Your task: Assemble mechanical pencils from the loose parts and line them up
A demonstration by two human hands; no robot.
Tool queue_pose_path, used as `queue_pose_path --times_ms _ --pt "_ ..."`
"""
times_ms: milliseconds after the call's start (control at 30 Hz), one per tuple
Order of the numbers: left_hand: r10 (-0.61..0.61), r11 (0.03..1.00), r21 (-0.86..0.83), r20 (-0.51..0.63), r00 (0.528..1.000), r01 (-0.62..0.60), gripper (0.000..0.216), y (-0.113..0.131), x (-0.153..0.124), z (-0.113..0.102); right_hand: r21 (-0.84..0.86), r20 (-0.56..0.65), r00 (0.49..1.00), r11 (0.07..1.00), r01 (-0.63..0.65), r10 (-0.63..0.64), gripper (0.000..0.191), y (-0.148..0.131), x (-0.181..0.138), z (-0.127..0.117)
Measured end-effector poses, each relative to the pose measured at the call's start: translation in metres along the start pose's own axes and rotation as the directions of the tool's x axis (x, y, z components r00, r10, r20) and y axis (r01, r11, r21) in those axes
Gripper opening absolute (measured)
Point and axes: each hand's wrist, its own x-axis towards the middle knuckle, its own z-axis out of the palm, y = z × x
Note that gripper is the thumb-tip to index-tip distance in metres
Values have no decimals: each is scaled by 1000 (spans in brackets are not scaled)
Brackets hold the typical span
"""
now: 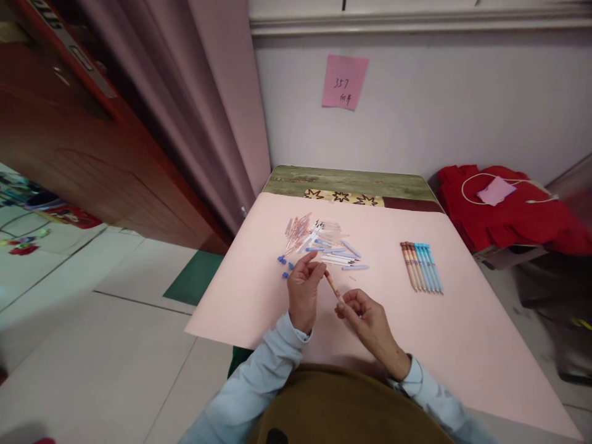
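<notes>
I have the left hand (303, 296) with thumb and forefinger pinched at the upper end of a brown-patterned pen (330, 283), while the right hand (370, 320) grips its lower end, fingers curled in. The pen slants between them, just below the middle of the frame, raised over the table (250, 296). I can't tell whether the left fingertips hide a small part.

I read the step as fitting or turning something at the pen's upper end. The next move, I judge, calls for a steady right grip and the two ends kept in line.

Just beyond the left hand lie blue caps (281, 259); above, at mid-frame, orange-patterned barrels (300, 231), white refills (338, 260) and purple barrels (355, 267) lie loose. Right of centre, well apart from the hands, a neat row of pens (422, 268) with brown and blue tops lies side by side, which I take as finished ones.
</notes>
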Motion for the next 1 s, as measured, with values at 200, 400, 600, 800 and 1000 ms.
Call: queue_pose_path --times_ms 200,400,600,800,1000 --pt "46 992 117 31 998 -49 30 -1 -6 -5 -110 -62 998 994 -11 5 29 6 4 5" --pt "65 972 217 129 990 -92 27 -3 -2 -10 -291 -128 982 952 98 -140 18 5 4 10" --pt "63 875 459 215 975 -158 50 -5 -3 -36 -476 -256 910 862 176 -327 21 0 13 -19" --pt "184 621 698 312 932 -357 34 -22 -8 -82 -619 -560 783 765 -179 -270 29 4 34 -95" --pt "157 593 714 351 923 -373 34 -31 -8 -92 -660 -651 754 556 -505 -87 26 1 49 -121"
